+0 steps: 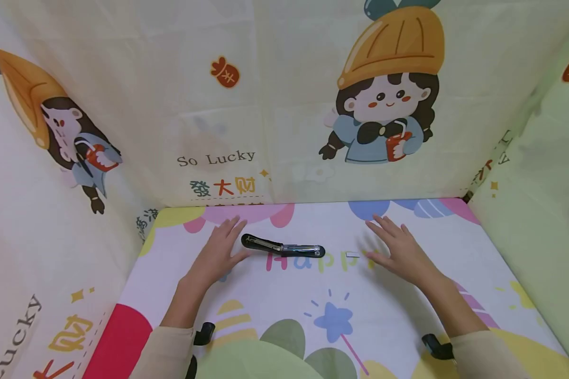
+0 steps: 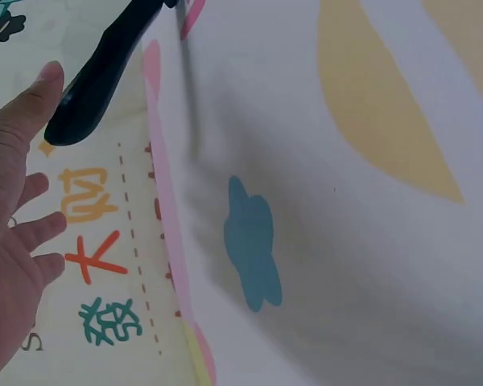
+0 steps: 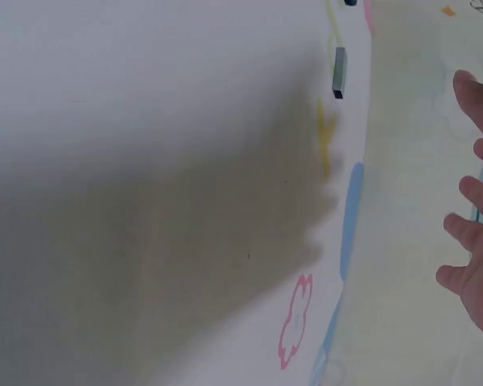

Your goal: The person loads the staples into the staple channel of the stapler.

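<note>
A black stapler (image 1: pixel 283 248) lies swung wide open on the table, its two arms almost in one line. Just left of it, my left hand (image 1: pixel 220 250) hovers with spread fingers, holding nothing. One rounded end of the stapler (image 2: pixel 97 92) shows near the thumb in the left wrist view. To the stapler's right lies a short strip of staples (image 1: pixel 352 255), which looks like a small grey bar (image 3: pixel 339 72) in the right wrist view. My right hand (image 1: pixel 400 250) is held apart from that strip on its right side, fingers extended and with nothing in them.
A white tabletop cover (image 1: pixel 284 295) with coloured prints lies under everything. Printed cloth walls (image 1: pixel 289 116) rise at the back and on both sides. Dark bands (image 1: pixel 438 347) sit at both wrists, by the beige sleeves (image 1: pixel 486 355).
</note>
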Action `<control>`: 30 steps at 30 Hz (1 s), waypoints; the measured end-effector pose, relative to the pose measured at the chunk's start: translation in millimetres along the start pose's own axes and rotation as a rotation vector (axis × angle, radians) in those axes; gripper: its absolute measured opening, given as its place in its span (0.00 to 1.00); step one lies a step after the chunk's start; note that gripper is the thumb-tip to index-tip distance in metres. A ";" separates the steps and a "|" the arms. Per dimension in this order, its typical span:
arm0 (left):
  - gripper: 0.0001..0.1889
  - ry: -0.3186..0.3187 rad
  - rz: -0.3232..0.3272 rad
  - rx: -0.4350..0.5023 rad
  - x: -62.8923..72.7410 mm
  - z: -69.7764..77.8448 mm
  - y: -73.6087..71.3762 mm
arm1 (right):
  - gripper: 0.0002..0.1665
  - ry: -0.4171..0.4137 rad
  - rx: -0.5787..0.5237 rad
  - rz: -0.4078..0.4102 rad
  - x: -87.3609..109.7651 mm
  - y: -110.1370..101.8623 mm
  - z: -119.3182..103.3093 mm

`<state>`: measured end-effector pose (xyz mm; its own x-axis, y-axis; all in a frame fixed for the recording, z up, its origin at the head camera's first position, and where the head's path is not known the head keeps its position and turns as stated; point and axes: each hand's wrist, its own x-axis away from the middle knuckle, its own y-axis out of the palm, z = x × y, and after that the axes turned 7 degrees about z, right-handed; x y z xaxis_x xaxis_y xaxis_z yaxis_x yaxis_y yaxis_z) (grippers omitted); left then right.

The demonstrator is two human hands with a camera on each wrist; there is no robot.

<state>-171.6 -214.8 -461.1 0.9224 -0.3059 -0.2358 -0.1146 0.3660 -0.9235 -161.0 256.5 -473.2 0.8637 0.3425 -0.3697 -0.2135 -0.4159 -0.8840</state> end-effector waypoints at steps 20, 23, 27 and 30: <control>0.41 -0.103 0.093 0.327 -3.8 -0.5 19.4 | 0.43 0.106 -0.269 -0.169 -1.2 31.9 -3.5; 0.40 -0.133 0.100 0.377 -4.6 -2.7 23.6 | 0.42 0.104 -0.255 -0.167 -2.3 36.4 -4.3; 0.37 -0.199 0.089 0.509 -5.4 -4.9 27.0 | 0.39 0.080 -0.242 -0.146 -4.1 39.9 -6.0; 0.33 -0.254 0.073 0.609 -5.1 -5.0 28.3 | 0.37 0.063 -0.233 -0.134 -5.2 41.7 -7.0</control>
<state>-181.4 -207.4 -487.5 0.9870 -0.0718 -0.1441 -0.0204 0.8322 -0.5541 -171.2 231.5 -506.1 0.9054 0.3576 -0.2290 0.0091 -0.5554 -0.8315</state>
